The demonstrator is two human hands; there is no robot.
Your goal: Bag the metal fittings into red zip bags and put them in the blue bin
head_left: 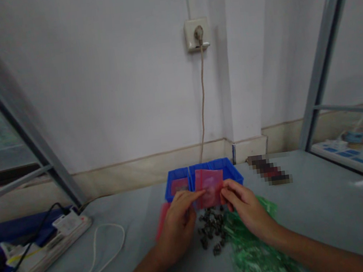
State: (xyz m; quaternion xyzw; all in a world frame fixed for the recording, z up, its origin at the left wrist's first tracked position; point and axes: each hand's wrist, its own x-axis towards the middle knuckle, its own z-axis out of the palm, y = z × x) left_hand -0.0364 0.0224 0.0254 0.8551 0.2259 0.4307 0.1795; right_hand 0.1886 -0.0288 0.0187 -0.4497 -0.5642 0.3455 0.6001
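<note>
A small pink plastic bag (pixel 209 187) is held up in front of the blue bins. My right hand (pixel 246 203) pinches its right edge between thumb and fingers. On the other side, my left hand (pixel 178 220) is closed at the bag's left edge, its forefinger lying against the plastic. Below the bag, a loose pile of small dark metal parts (pixel 214 229) lies on the table. Under my right forearm is a green plastic bag (pixel 251 251) with unclear contents. More pink plastic (pixel 162 220) shows partly behind my left hand.
Blue bins (pixel 227 165) stand near the wall; the left one contains something pink. At left lie a power strip (pixel 65 238) and a looping white cable (pixel 96 252). Metal frame posts (pixel 320 52) rise on both sides. A blurred-out item (pixel 268 170) lies back right.
</note>
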